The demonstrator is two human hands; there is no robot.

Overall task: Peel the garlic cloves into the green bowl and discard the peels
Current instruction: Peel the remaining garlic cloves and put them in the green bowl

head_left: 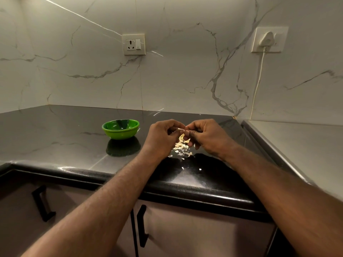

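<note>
Green bowl [120, 129] sits well inside the surface [55, 134] edge. Beside it, left hand [163, 135] and right hand [207, 137] pinch a clove [180, 129] above peels [181, 147].

Dim and a bit yellow, with soft light from up above. White shiny glare along the round front edge of the black counter [185, 184], a dark mirror copy under the green bowl [120, 131], thin bright streaks on the marble wall [176, 80]. Sharp in the middle, bent and stretched near the far sides and corners.
</note>
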